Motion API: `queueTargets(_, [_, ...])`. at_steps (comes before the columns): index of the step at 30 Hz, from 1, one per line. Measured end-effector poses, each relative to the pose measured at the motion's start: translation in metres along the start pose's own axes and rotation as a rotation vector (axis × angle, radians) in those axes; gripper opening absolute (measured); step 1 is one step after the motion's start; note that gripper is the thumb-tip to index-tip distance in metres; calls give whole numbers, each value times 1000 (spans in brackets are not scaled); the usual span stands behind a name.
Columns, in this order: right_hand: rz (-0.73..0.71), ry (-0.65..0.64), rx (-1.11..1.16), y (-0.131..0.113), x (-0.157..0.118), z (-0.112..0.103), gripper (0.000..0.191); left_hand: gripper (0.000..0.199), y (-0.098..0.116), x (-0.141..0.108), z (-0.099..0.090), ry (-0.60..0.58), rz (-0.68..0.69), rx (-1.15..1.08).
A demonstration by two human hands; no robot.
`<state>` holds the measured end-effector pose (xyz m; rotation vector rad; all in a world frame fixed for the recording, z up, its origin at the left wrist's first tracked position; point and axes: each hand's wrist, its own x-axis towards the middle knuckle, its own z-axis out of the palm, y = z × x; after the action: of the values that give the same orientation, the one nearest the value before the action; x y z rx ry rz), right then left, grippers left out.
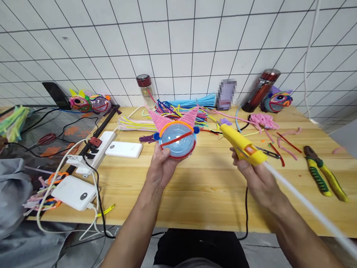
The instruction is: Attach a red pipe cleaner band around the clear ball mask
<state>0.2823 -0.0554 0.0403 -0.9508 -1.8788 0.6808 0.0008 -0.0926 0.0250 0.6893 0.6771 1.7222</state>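
Observation:
My left hand grips a clear round ball by its lower left side, lifted above the table. Two pink fuzzy ears stand on top, with an orange arc under them, a dark blue pompom at each side and a red strip across the front. In my right hand is a yellow glue gun, its nozzle tilted up to the left, apart from the ball. A long white glue stick runs out of its back. Behind the ball lie bundled pipe cleaners in several colours.
Pliers, small scissors and pink pipe cleaner pieces lie at right. A tumbler, a glass bottle and a blurred phone stand behind. Power banks, a power strip and cables crowd the left, beside another person's sleeve.

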Motion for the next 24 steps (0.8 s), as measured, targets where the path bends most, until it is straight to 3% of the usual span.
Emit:
queueTargets(5, [11,-145,-394,17,9,-5,31,71,6,1,4,72,54,-7])
queueTargets(11, [363,-218,-657,50,-4,14,43,67,5,0,10,83,131,8])
queueTargets(16, [410,-233,-763,53,-5,26,42,65,1,-1,7,61,107,28])
queueTargets(19, [256,-106,-618,38,5,17,41,70,-2,-2,8,73,74,26])
queueTargets(21, [136,-12,-317,18,15,10,44,73,-4,-3,10,87,56,21])
queueTargets(24, [111,-2,170,-23,31,12,52,74,-9,-4,12,94,32,37])
